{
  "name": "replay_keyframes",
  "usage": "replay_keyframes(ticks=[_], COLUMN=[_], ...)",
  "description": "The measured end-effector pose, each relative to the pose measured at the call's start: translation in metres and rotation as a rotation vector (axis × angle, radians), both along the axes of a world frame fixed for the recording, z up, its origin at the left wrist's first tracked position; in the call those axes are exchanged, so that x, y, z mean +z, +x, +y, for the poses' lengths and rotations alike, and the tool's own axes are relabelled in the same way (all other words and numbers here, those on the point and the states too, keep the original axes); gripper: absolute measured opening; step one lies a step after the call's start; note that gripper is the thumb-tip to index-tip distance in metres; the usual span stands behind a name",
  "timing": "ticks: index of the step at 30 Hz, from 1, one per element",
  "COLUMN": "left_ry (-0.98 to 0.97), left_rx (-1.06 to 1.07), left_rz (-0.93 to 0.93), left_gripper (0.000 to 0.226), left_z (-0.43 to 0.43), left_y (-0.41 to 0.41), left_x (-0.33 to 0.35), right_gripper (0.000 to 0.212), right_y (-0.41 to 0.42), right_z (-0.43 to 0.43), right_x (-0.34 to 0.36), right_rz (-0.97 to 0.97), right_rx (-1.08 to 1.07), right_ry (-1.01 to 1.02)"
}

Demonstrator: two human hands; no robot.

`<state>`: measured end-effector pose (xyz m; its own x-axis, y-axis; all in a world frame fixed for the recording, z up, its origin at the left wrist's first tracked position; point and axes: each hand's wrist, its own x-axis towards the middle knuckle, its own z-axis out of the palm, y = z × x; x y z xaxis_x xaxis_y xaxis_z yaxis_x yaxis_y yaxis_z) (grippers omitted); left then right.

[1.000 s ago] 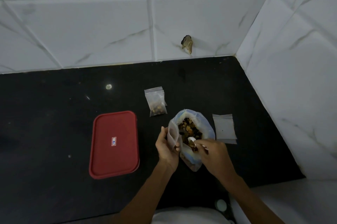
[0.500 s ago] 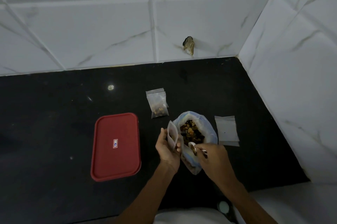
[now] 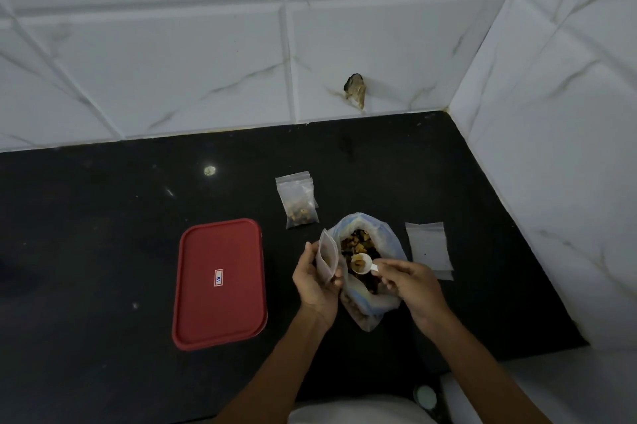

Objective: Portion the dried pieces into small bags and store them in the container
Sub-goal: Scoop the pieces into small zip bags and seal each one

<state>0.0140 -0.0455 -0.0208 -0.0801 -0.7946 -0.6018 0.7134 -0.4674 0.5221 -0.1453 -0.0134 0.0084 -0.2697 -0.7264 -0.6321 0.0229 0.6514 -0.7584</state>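
A large open plastic bag (image 3: 386, 299) of dried brown pieces stands on the black counter (image 3: 103, 216). My left hand (image 3: 315, 280) holds a small clear zip bag (image 3: 327, 256) upright, mouth up, just left of the big bag. My right hand (image 3: 410, 282) pinches the handle of a small white scoop (image 3: 362, 264) heaped with pieces, held above the big bag's mouth beside the small bag. A filled small bag (image 3: 298, 202) lies behind. A red-lidded container (image 3: 220, 282), closed, sits to the left.
Empty small zip bags (image 3: 429, 246) lie stacked to the right of the big bag. White tiled walls (image 3: 551, 147) close off the back and right side. A small brownish object (image 3: 355, 94) sticks to the back wall.
My right hand has lifted the scoop out of the big bag, now loaded with pieces, toward the small bag. My left hand keeps holding the small bag.
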Motion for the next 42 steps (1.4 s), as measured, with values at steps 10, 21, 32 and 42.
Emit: replay_keyframes(ticks=[10, 21, 32, 42], left_ry=[0.042, 0.060, -0.019, -0.006], left_rx=[-0.016, -0.029, -0.061, -0.047], left_rz=[-0.002, -0.007, -0.031, 0.042], left_gripper=[0.022, 0.023, 0.026, 0.028], left_z=[0.001, 0.001, 0.001, -0.001], left_y=[0.010, 0.013, 0.014, 0.014], left_x=[-0.001, 0.007, 0.010, 0.016], right_gripper=[0.013, 0.013, 0.020, 0.032], right_y=[-0.004, 0.033, 0.055, 0.058], right_z=[0.000, 0.006, 0.013, 0.016], right_x=[0.022, 0.086, 0.081, 0.083], right_rz=[-0.080, 0.055, 0.648, 0.886], right_rx=[-0.116, 0.065, 0.441, 0.566], right_ry=[-0.099, -0.279, -0.663, -0.850])
